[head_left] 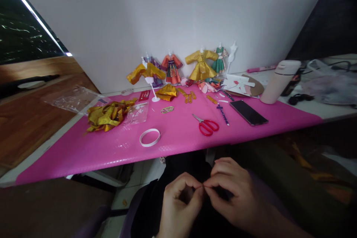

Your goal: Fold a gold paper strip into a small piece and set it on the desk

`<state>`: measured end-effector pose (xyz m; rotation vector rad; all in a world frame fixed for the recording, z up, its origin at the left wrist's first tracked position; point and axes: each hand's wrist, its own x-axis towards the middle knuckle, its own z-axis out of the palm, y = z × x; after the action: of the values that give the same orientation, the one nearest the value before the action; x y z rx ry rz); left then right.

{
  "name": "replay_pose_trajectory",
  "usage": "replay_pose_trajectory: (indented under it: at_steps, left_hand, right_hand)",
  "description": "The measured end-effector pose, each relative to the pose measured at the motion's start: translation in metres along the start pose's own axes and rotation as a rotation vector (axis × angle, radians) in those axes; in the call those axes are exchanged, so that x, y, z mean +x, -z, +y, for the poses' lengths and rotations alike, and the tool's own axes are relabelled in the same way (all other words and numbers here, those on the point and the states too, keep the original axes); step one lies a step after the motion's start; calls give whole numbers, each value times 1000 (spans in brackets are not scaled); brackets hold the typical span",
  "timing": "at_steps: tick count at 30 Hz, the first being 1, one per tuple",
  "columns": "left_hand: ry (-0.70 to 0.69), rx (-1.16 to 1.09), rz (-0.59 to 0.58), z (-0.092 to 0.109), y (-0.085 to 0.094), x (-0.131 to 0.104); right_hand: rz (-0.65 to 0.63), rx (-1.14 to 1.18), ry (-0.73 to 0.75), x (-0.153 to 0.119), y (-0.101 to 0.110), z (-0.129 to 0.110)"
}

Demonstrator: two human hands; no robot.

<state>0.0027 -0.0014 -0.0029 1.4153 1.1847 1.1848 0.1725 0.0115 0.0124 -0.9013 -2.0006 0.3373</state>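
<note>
Above my lap, in front of the table edge, my left hand [182,200] and my right hand [232,189] meet with thumb and forefinger pinched. Whatever sits between the fingertips is too small to make out. On the pink mat [117,152] beyond them lie red-handled scissors [208,126], blades slightly parted, and a white ring-shaped roll [150,145]. A small patterned oval piece [167,110] is farther back. Gold fabric strips [110,115] are heaped at the left. A white mini mannequin stand [153,91] carries a gold garment [146,71].
Along the white wall stand small dressed forms, with a gold dress [202,65], a red dress [171,68] and a green dress [220,59]. At right are a black phone [248,112], a purple pen [222,114], a pale bottle [280,81] and a plastic bag [329,85].
</note>
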Motion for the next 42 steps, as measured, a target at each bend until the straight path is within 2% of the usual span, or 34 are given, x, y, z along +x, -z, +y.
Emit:
replay_pose_trajectory:
  at_steps: [10,16,18,22,25,31,42]
  left_hand:
    - [27,-31,8,1,-1,-2]
    - [130,-127,-25,5,1,1]
    - [185,-170,-50,4,2,3]
    - [267,-244,-79,-1,4,2]
    - [294,-281,-98,-4,4,0]
    - [291,-307,-126,2,3,-1]
    - [286,-287,-91,11,0,1]
  right_hand:
    - [10,23,-3,-1,-2,1]
    - [3,46,-36,0,0,1]
    - [-8,76,-80,1,1,1]
    - [-118,334,-307,2,1,2]
    - [-160,430,-396,2,0,2]
    - [-166,465,-456,1,-1,-1]
    - [-169,473,-475,0,-3,-1]
